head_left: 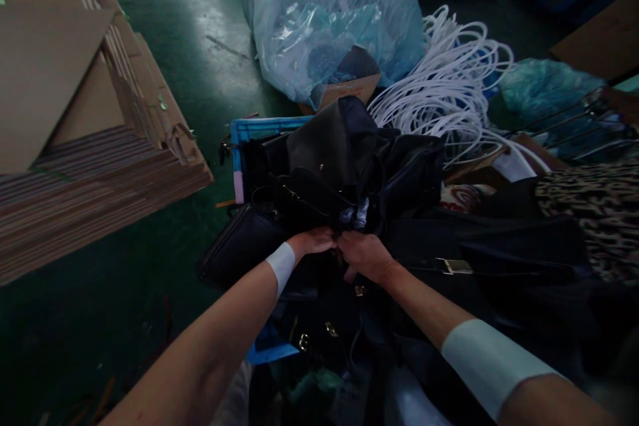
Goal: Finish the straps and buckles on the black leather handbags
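Note:
A heap of black bags [344,166] fills a blue plastic crate [259,128] in front of me. My left hand [313,241] and my right hand [364,255] meet at the middle of the heap, knuckles up. Both have their fingers curled into the dark bag material just below a bit of pale lining [355,214]. What exactly they pinch is hidden in shadow. A white band [281,266] wraps my left wrist and a wider one [492,363] my right forearm. A black strap with a metal buckle [456,266] lies to the right.
A tall stack of flat cardboard [84,133] stands at the left on the green floor [200,33]. Behind the crate sit a large clear plastic sack [324,13], a small carton [349,88] and a coil of white tubing [449,86]. Patterned fabric [594,206] lies at the right.

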Tool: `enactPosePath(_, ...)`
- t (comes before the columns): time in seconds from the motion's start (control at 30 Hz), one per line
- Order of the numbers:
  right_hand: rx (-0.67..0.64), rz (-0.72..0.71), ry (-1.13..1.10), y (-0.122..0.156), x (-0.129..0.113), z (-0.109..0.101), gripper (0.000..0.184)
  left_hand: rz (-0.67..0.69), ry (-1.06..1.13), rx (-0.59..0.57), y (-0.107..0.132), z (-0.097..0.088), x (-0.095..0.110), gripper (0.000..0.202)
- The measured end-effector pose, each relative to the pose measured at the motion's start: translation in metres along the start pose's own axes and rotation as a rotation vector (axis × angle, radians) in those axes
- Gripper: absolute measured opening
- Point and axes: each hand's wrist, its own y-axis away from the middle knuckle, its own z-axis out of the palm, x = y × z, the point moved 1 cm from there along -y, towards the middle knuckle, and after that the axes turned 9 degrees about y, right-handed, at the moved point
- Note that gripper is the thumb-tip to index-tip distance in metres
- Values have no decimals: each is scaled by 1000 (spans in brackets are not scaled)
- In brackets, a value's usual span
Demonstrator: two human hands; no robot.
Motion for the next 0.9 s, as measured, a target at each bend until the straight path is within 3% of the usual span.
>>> enactPosePath(0.07,41,124,-17,-1,0,7,9,-33,2,12,10,-4,3,27)
enactPosePath(0.13,74,233,-30,-2,-1,13,14,-58,2,32,18,-6,7,28)
enactPosePath(0.23,93,294,-47,1,-2,16,17,-82,8,54,22,-5,12,28)
enactPosePath(0.37,97,172,-53,10,-1,8,4,-128,21,75,17,1,14,27)
enactPosePath(0.5,75,1,-38,15,0,-2,39,-133,53,79,12,2,13,26)
enactPosePath(0.67,68,-32,-20,9,-1,-3,20,-118,70,59,8,0,8,27)
enactPosePath(0.77,82,64,-26,4,-5,1,2,-121,57,65,9,0,8,28)
enactPosePath(0.9,110,350,-33,-1,-9,12,16,-108,30,82,17,1,12,26)
